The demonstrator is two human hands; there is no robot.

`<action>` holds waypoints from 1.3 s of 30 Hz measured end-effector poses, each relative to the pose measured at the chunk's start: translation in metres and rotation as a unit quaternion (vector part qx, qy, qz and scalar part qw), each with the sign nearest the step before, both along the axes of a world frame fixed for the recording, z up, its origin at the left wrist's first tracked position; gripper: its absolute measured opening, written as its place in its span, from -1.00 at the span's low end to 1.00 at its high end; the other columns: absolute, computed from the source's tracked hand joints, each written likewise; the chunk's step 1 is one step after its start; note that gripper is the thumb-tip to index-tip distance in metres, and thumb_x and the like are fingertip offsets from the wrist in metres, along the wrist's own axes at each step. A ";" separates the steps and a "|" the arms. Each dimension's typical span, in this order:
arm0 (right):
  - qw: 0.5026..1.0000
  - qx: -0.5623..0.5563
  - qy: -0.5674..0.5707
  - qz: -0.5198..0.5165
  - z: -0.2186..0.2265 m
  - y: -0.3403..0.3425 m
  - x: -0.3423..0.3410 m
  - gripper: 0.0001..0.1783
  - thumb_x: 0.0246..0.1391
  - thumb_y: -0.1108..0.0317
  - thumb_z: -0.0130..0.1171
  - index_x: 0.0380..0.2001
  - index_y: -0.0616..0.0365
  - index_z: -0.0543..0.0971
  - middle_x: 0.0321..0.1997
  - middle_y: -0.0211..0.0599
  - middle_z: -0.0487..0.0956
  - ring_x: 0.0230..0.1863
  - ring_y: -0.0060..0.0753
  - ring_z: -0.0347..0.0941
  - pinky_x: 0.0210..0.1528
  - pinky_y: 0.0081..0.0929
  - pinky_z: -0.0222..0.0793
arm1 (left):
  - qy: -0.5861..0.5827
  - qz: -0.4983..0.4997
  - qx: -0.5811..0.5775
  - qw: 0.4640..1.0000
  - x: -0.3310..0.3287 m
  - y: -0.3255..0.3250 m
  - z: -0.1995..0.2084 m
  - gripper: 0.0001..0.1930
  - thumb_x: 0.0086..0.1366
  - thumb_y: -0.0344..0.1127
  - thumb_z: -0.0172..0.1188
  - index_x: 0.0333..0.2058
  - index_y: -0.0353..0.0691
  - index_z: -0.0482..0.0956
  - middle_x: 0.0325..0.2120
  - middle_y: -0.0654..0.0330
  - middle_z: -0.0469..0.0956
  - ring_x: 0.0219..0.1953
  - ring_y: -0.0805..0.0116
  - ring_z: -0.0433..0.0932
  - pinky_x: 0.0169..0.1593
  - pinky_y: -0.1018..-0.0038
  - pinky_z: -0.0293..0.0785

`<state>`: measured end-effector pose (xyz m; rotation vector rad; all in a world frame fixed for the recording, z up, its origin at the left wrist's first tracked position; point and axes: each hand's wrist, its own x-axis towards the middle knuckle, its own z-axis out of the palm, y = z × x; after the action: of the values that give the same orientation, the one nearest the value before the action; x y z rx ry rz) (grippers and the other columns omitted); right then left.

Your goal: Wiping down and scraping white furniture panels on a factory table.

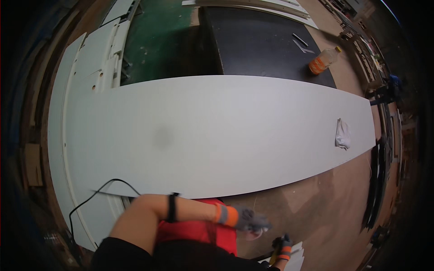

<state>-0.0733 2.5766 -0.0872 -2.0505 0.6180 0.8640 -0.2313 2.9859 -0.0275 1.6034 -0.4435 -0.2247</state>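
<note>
My left hand [253, 220], in a grey glove with an orange cuff, reaches across to the right beyond the near edge of a long white panel [217, 135]. Its fingers look curled over a pale ring-shaped thing [254, 235], blurred by motion. Lower and farther right is my right hand [281, 244], in a dark glove with orange bands, beside a stack of white boards [296, 258]. A bit of something yellow [272, 259] shows next to it; its fingers are too small and dark to read.
A crumpled white cloth [343, 134] lies on the panel's right end. Behind stands a dark-topped table [257, 43] with a bottle [324, 61] with an orange label. A black cable [92, 195] loops at the near left. More white boards [97, 54] lie at the left.
</note>
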 end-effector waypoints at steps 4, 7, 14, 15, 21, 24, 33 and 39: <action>0.973 -0.048 -0.205 0.096 0.035 0.050 0.087 -0.38 0.06 0.56 -0.02 0.23 -0.10 0.37 -0.56 -0.41 0.43 -0.68 -0.44 0.37 -0.68 -0.48 0.28 | -0.159 0.437 0.335 0.819 -0.047 0.122 0.037 -0.64 0.21 -0.27 0.14 -0.01 -0.17 0.49 0.18 0.02 0.35 0.15 -0.09 0.36 0.24 0.14 0.29; 0.969 0.044 -0.238 0.050 0.075 0.112 0.116 -0.44 0.10 0.57 -0.04 0.20 -0.01 0.39 -0.62 -0.55 0.32 -0.70 -0.62 0.28 -0.71 -0.63 0.14 | -0.045 0.425 0.511 0.746 -0.093 0.173 0.037 -0.69 0.12 -0.35 0.15 -0.12 -0.21 0.50 0.04 -0.03 0.39 0.04 0.01 0.40 0.04 0.15 0.36; 0.956 0.138 -0.209 0.152 0.077 0.183 0.119 -0.28 0.00 0.64 -0.02 0.29 0.03 0.29 -0.55 -0.46 0.39 -0.69 -0.56 0.31 -0.70 -0.59 0.17 | 0.286 0.763 0.561 0.144 -0.391 0.369 -0.049 -0.61 0.28 -0.15 0.09 0.10 0.06 0.46 0.12 0.06 0.41 0.08 0.08 0.44 0.09 0.18 0.37; 0.960 0.125 -0.198 0.154 0.066 0.186 0.117 -0.28 -0.01 0.64 -0.02 0.29 0.00 0.29 -0.56 -0.46 0.40 -0.70 -0.55 0.30 -0.71 -0.58 0.17 | 0.250 0.768 0.577 0.120 -0.429 0.384 -0.070 -0.61 0.28 -0.10 0.08 0.09 0.09 0.47 0.12 0.06 0.40 0.11 0.04 0.41 0.11 0.16 0.34; 0.962 0.123 -0.210 0.121 0.070 0.187 0.104 -0.25 0.00 0.66 -0.06 0.29 -0.16 0.31 -0.61 -0.51 0.35 -0.73 -0.61 0.25 -0.72 -0.60 0.12 | 0.174 0.778 0.539 0.271 -0.242 0.398 -0.019 -0.62 0.18 -0.25 0.17 0.01 -0.04 0.52 0.06 -0.01 0.44 0.10 0.03 0.39 0.12 0.16 0.30; 0.953 0.166 -0.212 0.142 0.070 0.224 0.100 -0.27 0.00 0.66 -0.05 0.28 -0.14 0.32 -0.61 -0.53 0.33 -0.72 -0.63 0.24 -0.71 -0.62 0.11 | -0.004 0.722 0.518 0.459 -0.128 0.379 -0.002 -0.58 0.18 -0.36 0.09 0.05 -0.24 0.43 -0.02 -0.06 0.44 -0.06 -0.08 0.41 0.04 0.10 0.31; 0.964 -0.034 -0.247 0.096 0.080 0.198 0.076 -0.30 0.05 0.61 -0.05 0.29 -0.09 0.30 -0.54 -0.42 0.45 -0.70 -0.48 0.39 -0.71 -0.52 0.28 | -0.231 0.247 0.326 0.883 0.055 0.138 0.042 -0.64 0.29 -0.04 0.02 0.01 0.01 0.45 0.22 0.05 0.24 0.26 0.09 0.23 0.35 0.04 0.03; 0.983 -0.150 -0.102 0.004 0.011 0.034 0.017 -0.74 -0.05 0.57 0.07 -0.22 0.19 0.51 -0.54 -0.15 0.53 -0.60 -0.14 0.58 -0.65 -0.24 0.49 | -0.138 0.352 0.280 0.882 0.097 0.184 0.014 -0.52 0.19 -0.15 0.14 0.10 -0.05 0.39 0.15 -0.16 0.25 0.11 -0.17 0.28 0.20 -0.03 0.15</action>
<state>-0.0565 2.6107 -0.0762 -2.3772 0.6575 0.5810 -0.1347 3.1702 -0.0140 2.2712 0.0319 0.4820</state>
